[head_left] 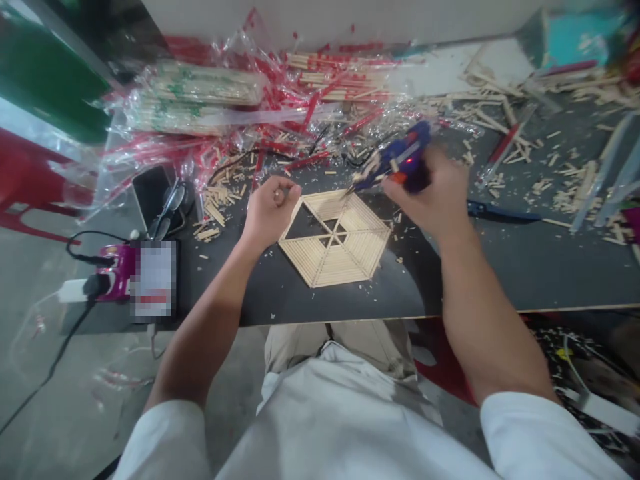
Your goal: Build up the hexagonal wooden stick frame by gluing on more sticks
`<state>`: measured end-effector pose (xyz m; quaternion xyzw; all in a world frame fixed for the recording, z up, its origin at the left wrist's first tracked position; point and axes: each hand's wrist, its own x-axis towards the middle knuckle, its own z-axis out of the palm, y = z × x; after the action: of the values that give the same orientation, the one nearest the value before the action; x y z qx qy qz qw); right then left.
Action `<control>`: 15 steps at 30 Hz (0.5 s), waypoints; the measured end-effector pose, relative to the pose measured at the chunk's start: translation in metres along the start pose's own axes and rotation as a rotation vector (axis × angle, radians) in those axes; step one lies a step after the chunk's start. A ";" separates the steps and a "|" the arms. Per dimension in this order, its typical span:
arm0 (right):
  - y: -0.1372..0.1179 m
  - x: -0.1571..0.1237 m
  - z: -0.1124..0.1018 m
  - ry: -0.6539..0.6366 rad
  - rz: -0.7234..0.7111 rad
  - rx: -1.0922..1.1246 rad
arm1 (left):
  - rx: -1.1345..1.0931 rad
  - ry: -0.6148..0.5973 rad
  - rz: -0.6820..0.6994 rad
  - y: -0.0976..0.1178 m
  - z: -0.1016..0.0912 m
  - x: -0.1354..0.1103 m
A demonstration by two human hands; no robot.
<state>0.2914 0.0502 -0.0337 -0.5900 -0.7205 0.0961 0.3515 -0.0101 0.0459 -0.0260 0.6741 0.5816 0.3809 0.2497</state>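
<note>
A flat hexagon of glued wooden sticks point(335, 240) lies on the dark board point(525, 267) in front of me. My right hand point(430, 193) grips a blue glue gun point(400, 160), its nozzle pointing left at the hexagon's upper edge. My left hand point(273, 210) rests closed at the hexagon's upper left corner, fingers curled; what they pinch is too small to make out.
Clear and red plastic wrappers with bundles of sticks point(200, 93) pile up at the back. Loose stick offcuts point(500, 120) scatter to the right. A phone and glasses point(160, 200) and a pink device with cables point(117, 267) sit left.
</note>
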 end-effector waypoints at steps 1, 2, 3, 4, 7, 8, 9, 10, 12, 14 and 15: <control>-0.005 -0.003 0.001 -0.037 -0.021 -0.034 | 0.022 -0.001 -0.015 -0.004 0.001 -0.001; -0.008 -0.006 0.003 -0.061 -0.046 -0.055 | 0.042 -0.003 -0.023 -0.005 0.002 -0.003; -0.011 -0.007 0.004 -0.095 -0.078 -0.079 | 0.059 -0.003 -0.027 -0.006 0.003 -0.004; -0.012 -0.008 0.006 -0.119 -0.104 -0.090 | 0.074 -0.001 -0.026 -0.006 0.003 -0.005; -0.012 -0.008 0.011 -0.128 -0.152 -0.109 | 0.096 0.004 -0.005 -0.004 0.003 -0.005; -0.012 -0.008 0.012 -0.122 -0.159 -0.116 | 0.101 0.003 0.000 -0.004 0.003 -0.005; -0.011 -0.008 0.013 -0.115 -0.161 -0.123 | 0.106 -0.002 0.004 -0.003 0.004 -0.006; -0.011 -0.008 0.013 -0.111 -0.160 -0.131 | 0.111 -0.005 0.007 -0.003 0.004 -0.006; -0.010 -0.008 0.012 -0.111 -0.154 -0.144 | 0.119 -0.017 0.011 -0.002 0.004 -0.006; -0.010 -0.008 0.011 -0.118 -0.146 -0.145 | 0.123 -0.026 0.015 0.000 0.004 -0.007; -0.010 -0.008 0.011 -0.121 -0.147 -0.139 | 0.123 -0.030 0.016 0.001 0.004 -0.007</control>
<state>0.2777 0.0426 -0.0393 -0.5515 -0.7867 0.0554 0.2718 -0.0068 0.0389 -0.0288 0.6984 0.5947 0.3361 0.2135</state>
